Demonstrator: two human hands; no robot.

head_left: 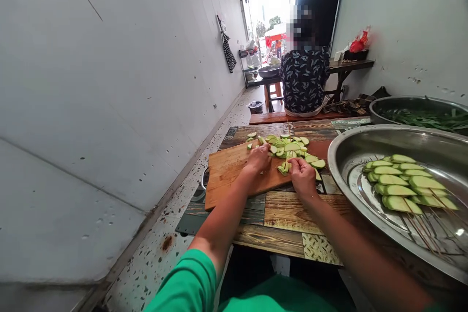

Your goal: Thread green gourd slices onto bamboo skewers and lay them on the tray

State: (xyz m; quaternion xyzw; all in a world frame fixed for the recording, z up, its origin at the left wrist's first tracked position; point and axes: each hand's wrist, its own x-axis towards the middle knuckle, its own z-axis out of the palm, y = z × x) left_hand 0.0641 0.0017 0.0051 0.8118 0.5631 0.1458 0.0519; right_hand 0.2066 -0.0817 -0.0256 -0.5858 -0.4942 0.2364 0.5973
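Note:
My right hand (302,174) is pinched around a thin wooden skewer (289,129) that points up and away from me. A pale green vegetable slice (292,147) with a darker green skin is on the skewer, just beyond the fingers. My left hand (259,158) is over the wooden cutting board (228,168), its fingers curled at the left side of the slice pile. What its fingertips hold is too small to make out. Many loose slices (280,145) lie on the board's far right part and spill onto the table (288,212).
To the right, a large steel basin (340,156) holds skewered slices (393,180). Behind it stands another basin (376,114) with green leaves. A person (305,78) sits ahead with their back to me on a bench (265,118). A white wall (109,83) runs along the left.

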